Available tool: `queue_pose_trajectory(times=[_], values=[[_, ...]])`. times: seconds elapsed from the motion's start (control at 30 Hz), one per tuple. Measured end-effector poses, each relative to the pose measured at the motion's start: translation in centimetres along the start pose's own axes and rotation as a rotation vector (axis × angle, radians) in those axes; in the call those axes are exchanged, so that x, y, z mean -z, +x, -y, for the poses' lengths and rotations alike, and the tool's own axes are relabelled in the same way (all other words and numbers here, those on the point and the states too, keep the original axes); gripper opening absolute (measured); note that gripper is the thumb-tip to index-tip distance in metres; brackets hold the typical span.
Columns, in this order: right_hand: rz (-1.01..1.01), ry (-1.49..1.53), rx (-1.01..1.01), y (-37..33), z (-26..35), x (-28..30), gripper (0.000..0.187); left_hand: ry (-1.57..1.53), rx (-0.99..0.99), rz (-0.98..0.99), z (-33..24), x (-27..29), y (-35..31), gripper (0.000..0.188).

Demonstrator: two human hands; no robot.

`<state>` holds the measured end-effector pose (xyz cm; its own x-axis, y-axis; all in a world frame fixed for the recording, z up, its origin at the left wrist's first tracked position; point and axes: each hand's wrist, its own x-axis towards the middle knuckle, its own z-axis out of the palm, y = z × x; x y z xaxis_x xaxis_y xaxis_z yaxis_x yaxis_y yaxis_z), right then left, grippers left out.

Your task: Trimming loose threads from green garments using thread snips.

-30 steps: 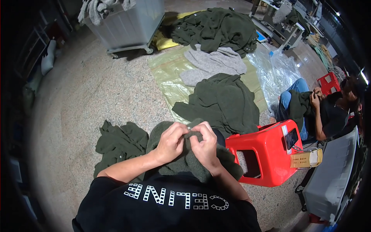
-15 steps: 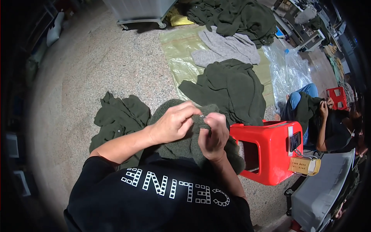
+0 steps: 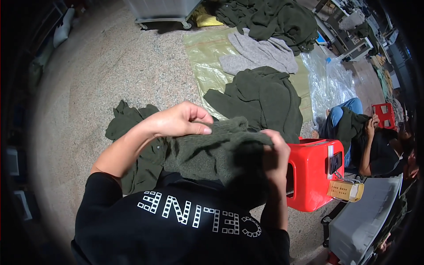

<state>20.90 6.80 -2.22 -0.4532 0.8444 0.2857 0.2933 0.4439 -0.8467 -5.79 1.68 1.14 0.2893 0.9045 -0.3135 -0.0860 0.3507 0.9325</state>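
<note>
A dark green knitted garment lies across my lap, its upper edge stretched between my hands. My left hand is closed at the left end of that edge, thumb and fingers pinching the knit. At the right end, my right hand grips the same edge with its fingers wrapped over it, partly in dark shadow. To the left, more dark green knitwear with a small pale button lies on the floor. Just beyond my hands spreads a pile of dark green garments.
A red plastic stool stands close on my right, with a phone and a small yellow box at its side. Grey cloth lies on a yellowish sheet. Another person sits at right; a grey bin is nearer.
My hands, pinching together at a small shiny item before, have moved apart. The right went right; the garment's edge is now spread between them. The shiny item no longer shows.
</note>
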Motion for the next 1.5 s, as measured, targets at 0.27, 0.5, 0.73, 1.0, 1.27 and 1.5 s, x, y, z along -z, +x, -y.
queue_pose_trajectory(times=[0.27,0.5,0.73,1.0,1.27,1.5], values=[[-0.044,-0.01,-0.146,-1.0,-1.5,1.8,0.046,-0.143,0.041,-0.124,0.5,1.0,-1.1,0.014],[-0.155,0.077,-0.32,-0.6,-2.2,0.8,0.049,-0.581,0.022,0.004,3.0,0.4,-1.0,0.024],[-0.277,-0.011,-0.227,-0.3,-3.0,0.4,0.049,-0.646,0.064,0.067,2.9,0.4,-0.5,0.028],[-0.191,-0.382,-0.16,-0.7,-7.7,-3.1,0.037,-1.265,-0.098,0.341,4.0,-3.2,-0.5,0.043],[-0.122,-0.526,-0.159,-1.2,-10.7,-3.9,0.034,-1.056,0.066,0.153,3.3,-3.5,-0.3,0.039],[-0.158,-0.478,-0.125,-1.4,-10.6,-4.1,0.035,-0.909,0.05,0.014,3.5,-3.2,-0.2,0.032]])
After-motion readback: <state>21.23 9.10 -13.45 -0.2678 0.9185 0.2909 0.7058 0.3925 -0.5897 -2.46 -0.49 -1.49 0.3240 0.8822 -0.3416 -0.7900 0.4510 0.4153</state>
